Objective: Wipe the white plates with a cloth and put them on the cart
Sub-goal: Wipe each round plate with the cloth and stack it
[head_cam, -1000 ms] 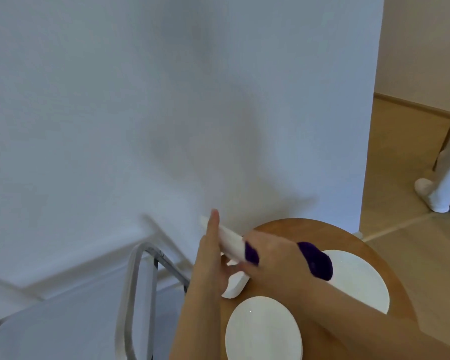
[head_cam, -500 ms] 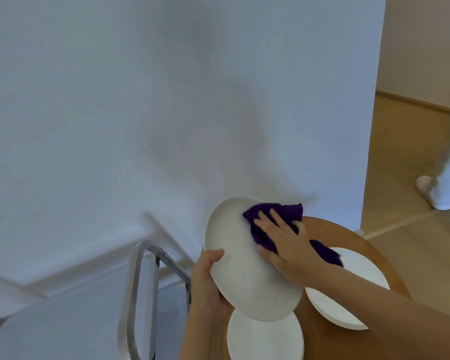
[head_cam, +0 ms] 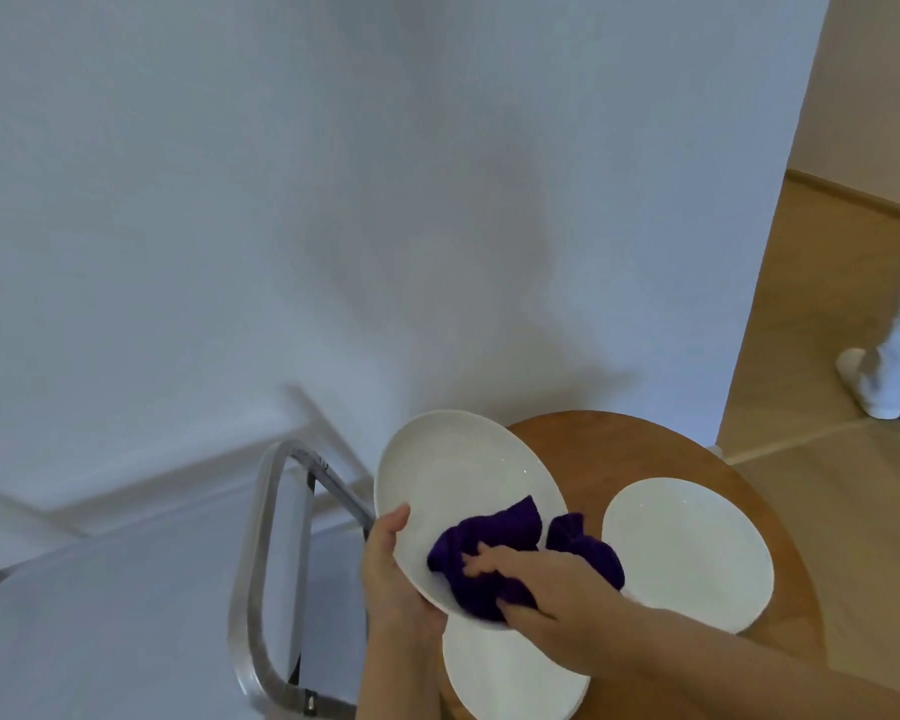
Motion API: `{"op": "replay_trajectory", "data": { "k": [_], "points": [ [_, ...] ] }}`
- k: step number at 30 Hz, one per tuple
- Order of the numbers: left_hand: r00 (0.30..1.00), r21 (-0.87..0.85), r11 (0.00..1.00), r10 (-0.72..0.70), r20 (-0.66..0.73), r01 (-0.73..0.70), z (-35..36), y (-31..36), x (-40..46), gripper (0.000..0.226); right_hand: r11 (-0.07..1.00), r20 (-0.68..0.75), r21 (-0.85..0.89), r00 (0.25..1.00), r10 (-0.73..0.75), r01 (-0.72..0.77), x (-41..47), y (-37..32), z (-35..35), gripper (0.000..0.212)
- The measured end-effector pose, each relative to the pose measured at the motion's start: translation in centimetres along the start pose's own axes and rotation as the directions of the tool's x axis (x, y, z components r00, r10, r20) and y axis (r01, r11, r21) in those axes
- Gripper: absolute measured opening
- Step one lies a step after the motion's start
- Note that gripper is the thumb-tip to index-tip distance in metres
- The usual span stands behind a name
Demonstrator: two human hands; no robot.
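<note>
Two hands at work, wiping step. Right hand [head_cam: 536, 579] fingers [head_cam: 476, 558] curl into the purple cloth [head_cam: 489, 553], pressing it on the tilted plate [head_cam: 453, 480]. Left hand [head_cam: 391, 569] grips that plate's rim at 9 o'clock, thumb over the edge. Two more plates [head_cam: 697, 543] lie on the round tabletop [head_cam: 593, 449]. Cart [head_cam: 261, 563] at 9 o'clock. Next, likely: finish wiping, carry the plate leftward, set it flat.

No text, label, brand or number can be read anywhere (all surfaces appear plain).

Soft daylight, blurred wide-angle edges
</note>
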State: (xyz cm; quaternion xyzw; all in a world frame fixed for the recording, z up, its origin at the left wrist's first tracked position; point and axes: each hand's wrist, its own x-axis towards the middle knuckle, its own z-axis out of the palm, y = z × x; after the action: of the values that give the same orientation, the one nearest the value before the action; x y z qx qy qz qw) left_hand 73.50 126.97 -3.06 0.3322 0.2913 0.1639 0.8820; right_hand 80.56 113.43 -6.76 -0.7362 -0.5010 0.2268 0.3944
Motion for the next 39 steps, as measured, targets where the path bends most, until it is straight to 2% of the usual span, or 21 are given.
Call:
{"op": "replay_trajectory", "data": {
  "k": [4, 6, 8, 10, 12, 15, 21, 26, 29, 33, 34, 35, 36, 38, 39],
  "points": [
    [0.989, -0.054, 0.996, -0.060, 0.132, 0.067, -2.1, -1.0, -0.5, 0.046, 0.978, -0.011, -0.185, 0.995, 0.094, -0.095, -1.0, 3.2, -0.4, 0.046],
    [0.990, -0.057, 0.993, -0.100, 0.102, 0.106, -3.2, -2.1, -0.8, 0.054, 0.953, -0.058, -0.259, 0.987, 0.149, -0.159, -1.0, 4.5, -0.6, 0.045],
    [0.987, 0.048, 0.991, -0.122, -0.102, 0.128, -4.9, -3.4, -0.5, 0.053, 0.940, -0.161, -0.235, 0.963, 0.215, -0.249, -1.1, 5.2, -0.6, 0.039],
    [0.919, 0.185, 0.956, -0.148, -0.366, 0.227, -6.6, -4.8, 0.1, 0.032, 0.940, -0.259, -0.170, 0.933, 0.249, -0.297, -1.4, 5.6, -0.5, 0.030],
    [0.843, 0.190, 0.933, -0.173, -0.510, 0.306, -8.2, -5.8, 0.5, 0.015, 0.940, -0.299, -0.122, 0.915, 0.270, -0.318, -1.8, 5.9, -0.4, 0.026],
    [0.822, 0.065, 0.953, -0.218, -0.527, 0.295, -11.0, -7.3, 1.3, 0.028, 0.927, -0.314, -0.095, 0.894, 0.319, -0.363, -2.3, 6.4, 0.0, 0.026],
    [0.813, 0.000, 0.938, -0.300, -0.500, 0.346, -14.7, -10.1, 2.9, 0.039, 0.876, -0.304, 0.014, 0.833, 0.463, -0.482, -3.1, 7.7, 1.7, 0.031],
    [0.847, 0.056, 0.942, -0.271, -0.457, 0.331, -15.3, -12.0, 4.3, 0.040, 0.839, -0.222, 0.084, 0.811, 0.542, -0.538, -3.7, 8.2, 2.6, 0.034],
    [0.825, 0.122, 0.923, -0.260, -0.501, 0.364, -14.6, -12.8, 5.1, 0.043, 0.818, -0.223, 0.130, 0.787, 0.575, -0.561, -3.8, 8.3, 2.7, 0.035],
    [0.810, 0.122, 0.914, -0.274, -0.519, 0.388, -15.3, -13.6, 4.9, 0.051, 0.796, -0.205, 0.162, 0.769, 0.606, -0.584, -3.8, 8.6, 2.9, 0.035],
    [0.800, 0.184, 0.891, -0.260, -0.541, 0.414, -15.9, -13.8, 4.8, 0.054, 0.793, -0.209, 0.165, 0.765, 0.609, -0.587, -3.7, 8.7, 2.9, 0.034],
    [0.785, 0.307, 0.825, -0.239, -0.571, 0.474, -16.6, -14.1, 4.9, 0.056, 0.790, -0.211, 0.169, 0.762, 0.613, -0.589, -3.7, 8.8, 2.9, 0.034],
    [0.764, 0.456, 0.708, -0.186, -0.617, 0.540, -17.6, -14.6, 4.9, 0.058, 0.788, -0.210, 0.177, 0.760, 0.615, -0.589, -3.7, 8.9, 2.9, 0.034],
    [0.781, 0.701, 0.441, -0.001, -0.625, 0.561, -18.8, -15.0, 4.9, 0.056, 0.783, -0.208, 0.197, 0.756, 0.621, -0.590, -3.6, 9.1, 2.9, 0.033],
    [0.804, 0.760, 0.384, 0.070, -0.591, 0.525, -19.0, -15.1, 5.0, 0.053, 0.780, -0.204, 0.201, 0.753, 0.625, -0.593, -3.6, 9.2, 3.0, 0.033]
  ]
}}
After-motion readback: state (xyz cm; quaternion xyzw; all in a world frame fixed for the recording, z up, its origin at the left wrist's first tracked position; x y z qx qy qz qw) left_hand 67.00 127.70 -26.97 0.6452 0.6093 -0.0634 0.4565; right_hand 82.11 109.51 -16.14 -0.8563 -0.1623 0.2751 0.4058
